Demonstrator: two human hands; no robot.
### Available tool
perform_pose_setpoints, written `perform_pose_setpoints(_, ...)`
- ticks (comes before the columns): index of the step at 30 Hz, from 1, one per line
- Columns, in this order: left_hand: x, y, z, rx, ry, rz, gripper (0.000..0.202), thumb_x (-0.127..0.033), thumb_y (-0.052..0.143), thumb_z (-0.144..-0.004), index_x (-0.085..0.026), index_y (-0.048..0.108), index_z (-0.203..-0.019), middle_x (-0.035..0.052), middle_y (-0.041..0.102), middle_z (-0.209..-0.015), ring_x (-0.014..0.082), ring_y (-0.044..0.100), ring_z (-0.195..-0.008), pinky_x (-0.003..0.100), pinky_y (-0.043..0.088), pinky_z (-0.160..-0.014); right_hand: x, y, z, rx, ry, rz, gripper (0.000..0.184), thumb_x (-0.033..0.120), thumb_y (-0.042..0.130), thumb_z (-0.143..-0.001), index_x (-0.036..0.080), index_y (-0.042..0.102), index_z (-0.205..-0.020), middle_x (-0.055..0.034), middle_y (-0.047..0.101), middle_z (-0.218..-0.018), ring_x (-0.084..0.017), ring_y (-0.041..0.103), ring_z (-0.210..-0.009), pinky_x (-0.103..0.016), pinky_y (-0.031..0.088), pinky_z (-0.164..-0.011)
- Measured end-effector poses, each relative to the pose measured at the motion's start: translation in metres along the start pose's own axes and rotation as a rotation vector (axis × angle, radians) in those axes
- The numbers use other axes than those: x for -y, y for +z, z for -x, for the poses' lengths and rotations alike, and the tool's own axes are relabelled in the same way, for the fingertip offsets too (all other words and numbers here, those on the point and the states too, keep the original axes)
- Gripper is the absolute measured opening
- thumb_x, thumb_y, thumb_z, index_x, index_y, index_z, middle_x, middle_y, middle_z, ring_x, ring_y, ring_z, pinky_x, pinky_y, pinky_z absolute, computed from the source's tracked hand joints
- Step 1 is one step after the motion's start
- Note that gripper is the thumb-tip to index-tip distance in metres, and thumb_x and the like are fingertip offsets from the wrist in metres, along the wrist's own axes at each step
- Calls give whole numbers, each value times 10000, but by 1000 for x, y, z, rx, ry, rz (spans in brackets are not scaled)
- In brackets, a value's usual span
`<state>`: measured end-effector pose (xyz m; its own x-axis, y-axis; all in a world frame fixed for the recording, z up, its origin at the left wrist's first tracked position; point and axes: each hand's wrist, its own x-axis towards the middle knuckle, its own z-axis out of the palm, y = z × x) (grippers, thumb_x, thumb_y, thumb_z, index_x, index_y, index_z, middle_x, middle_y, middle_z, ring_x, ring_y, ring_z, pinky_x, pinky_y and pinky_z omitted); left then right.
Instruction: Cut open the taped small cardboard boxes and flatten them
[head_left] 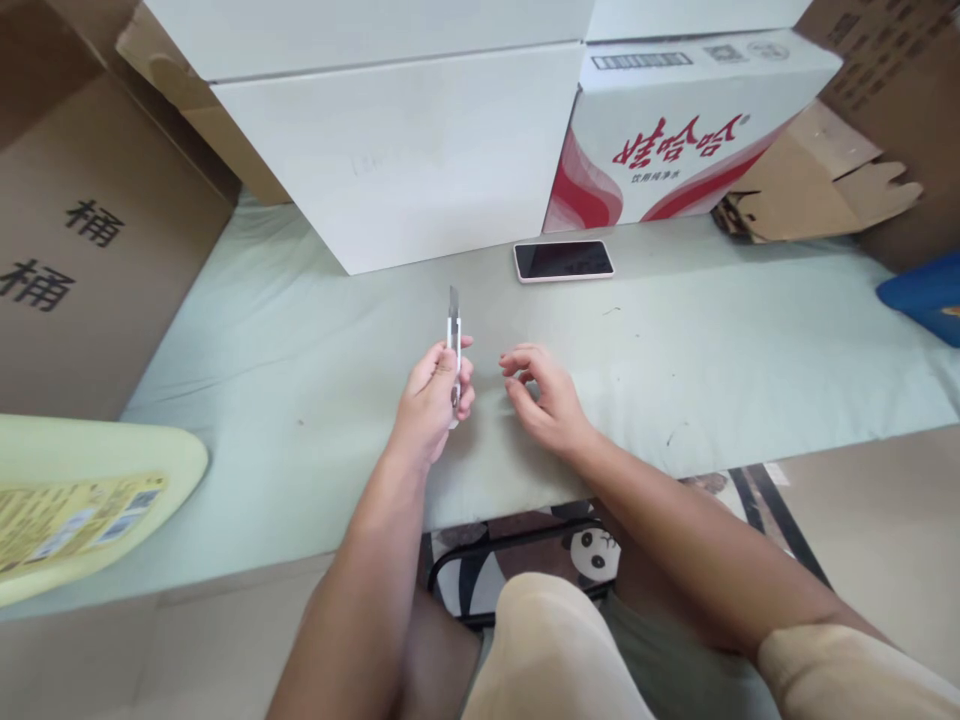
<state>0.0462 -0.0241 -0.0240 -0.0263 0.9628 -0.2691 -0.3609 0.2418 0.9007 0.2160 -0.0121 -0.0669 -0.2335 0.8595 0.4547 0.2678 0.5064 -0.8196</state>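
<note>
My left hand [439, 390] is wrapped round a utility knife [454, 330] with a white handle. The knife stands nearly upright in the view, its grey blade out at the far end, and my thumb lies along the handle. A short gap to the right is my right hand [544, 395], its fingers loosely curved and the thumb apart from them, with nothing visible in it. Beyond both hands, a phone [564, 260] with a dark screen and a pale case lies flat on the pale green cloth [360, 350].
White cartons [420, 150] stand at the back, beside a red-and-white printed carton [675, 150]. Brown cardboard boxes [97, 220] rise on the left, and folded cardboard [810, 180] lies at the right. A pale green bottle [105, 445] sits front left; a blue object [922, 295] is at the right edge.
</note>
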Motion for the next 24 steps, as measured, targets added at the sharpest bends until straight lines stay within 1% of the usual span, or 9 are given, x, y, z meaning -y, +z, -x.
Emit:
perform_pose_setpoints(1, -1, 1, 1, 14, -12, 0, 394, -508, 745, -918, -188, 629, -1116, -64, 529, -714, 45, 426, -423, 162, 296, -381, -1, 0, 0, 9, 9, 0, 205, 153, 506, -914, 235, 606, -1073, -86, 697, -1078, -179, 685, -893, -333, 558, -741)
perform_pose_setpoints(3, -3, 2, 2, 31, -20, -1, 376, -489, 748, -919, -186, 637, -1112, -61, 528, -715, 32, 376, -409, 155, 248, -371, -1, 1, 0, 28, 40, 3, 204, 178, 503, -917, 234, 606, -1083, -86, 697, -1065, -185, 680, -882, -340, 553, -734)
perform_pose_setpoints(8, -2, 6, 1, 42, -2, 9, 343, -434, 775, -892, -190, 631, -1085, -65, 519, -717, 28, 347, -408, 150, 245, -368, 0, 2, -1, 50, 170, -18, 196, 263, 518, -899, 227, 613, -1066, -91, 712, -1038, -208, 678, -889, -361, 550, -741)
perform_pose_setpoints(12, -1, 6, 1, 41, -13, 15, 343, -397, 780, -872, -184, 619, -1087, -71, 512, -721, 25, 340, -410, 144, 238, -370, 0, 0, -3, 45, 290, -50, 218, 313, 516, -886, 216, 618, -1053, -106, 707, -1073, -208, 670, -877, -360, 553, -729)
perform_pose_setpoints(15, -3, 6, 2, 30, -29, 9, 319, -364, 764, -872, -185, 619, -1093, -71, 510, -720, 24, 333, -408, 146, 231, -373, 0, 0, -3, 55, 339, -61, 225, 327, 518, -877, 220, 619, -1048, -105, 707, -1096, -202, 661, -866, -357, 550, -728)
perform_pose_setpoints(17, -4, 7, 2, 20, -35, 11, 320, -347, 758, -859, -183, 620, -1096, -71, 515, -713, 26, 338, -406, 152, 228, -374, 0, 0, -4, 61, 344, -62, 227, 328, 520, -870, 221, 620, -1042, -101, 704, -1088, -200, 656, -863, -360, 547, -739)
perform_pose_setpoints(20, -7, 7, 2, 26, -37, 47, 379, -341, 748, -807, -174, 615, -1120, -63, 563, -711, 40, 390, -404, 170, 266, -379, 1, 0, -4, 76, 347, -66, 228, 334, 525, -858, 217, 620, -1030, -97, 699, -1070, -202, 649, -861, -368, 538, -757)
perform_pose_setpoints(22, -9, 6, 2, 63, -44, 89, 435, -325, 721, -747, -169, 604, -1135, -31, 644, -752, 70, 480, -423, 197, 338, -396, 2, 0, -4, 82, 381, -88, 234, 352, 530, -859, 216, 618, -1028, -96, 699, -1078, -201, 642, -862, -371, 534, -768)
perform_pose_setpoints(24, -10, 6, 2, 93, -58, 118, 483, -278, 687, -684, -167, 590, -1143, 16, 726, -833, 109, 590, -480, 223, 423, -439, 3, 0, -5, 73, 434, -120, 244, 377, 530, -863, 219, 616, -1028, -90, 698, -1085, -195, 631, -850, -373, 530, -784)
